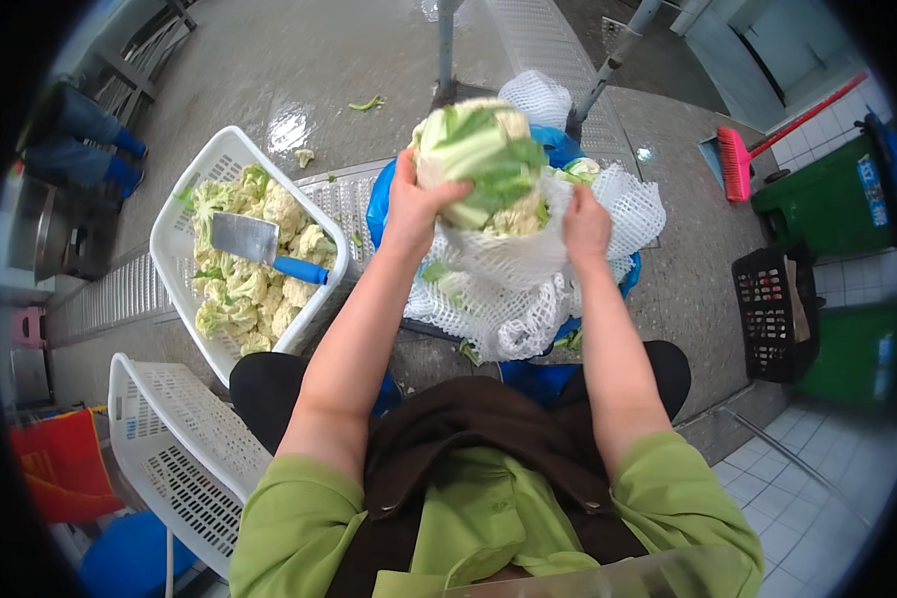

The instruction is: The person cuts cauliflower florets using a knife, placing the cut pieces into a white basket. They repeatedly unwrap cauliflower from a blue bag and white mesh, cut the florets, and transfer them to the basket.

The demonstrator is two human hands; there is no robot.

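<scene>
My left hand [418,194] grips a whole cauliflower [486,164] with green leaves, blurred by motion. My right hand [587,224] pinches the edge of a white foam net sleeve [493,258], which hangs around the cauliflower's lower side. More foam netting [624,205] lies below and to the right, over a container lined with a blue plastic bag [379,202]. Part of another cauliflower [583,170] shows beside my right hand. To the left, a white plastic basket [166,276] holds cauliflower florets [250,291], and a cleaver [247,238] with a blue handle lies on them.
Empty white baskets [187,441] stand at lower left. Metal posts [446,45] rise beyond the netting. A pink broom [734,164], green bins [830,202] and a black crate [766,314] are at right. Leaf scraps [366,104] lie on the wet floor. Another person's legs [82,142] show at upper left.
</scene>
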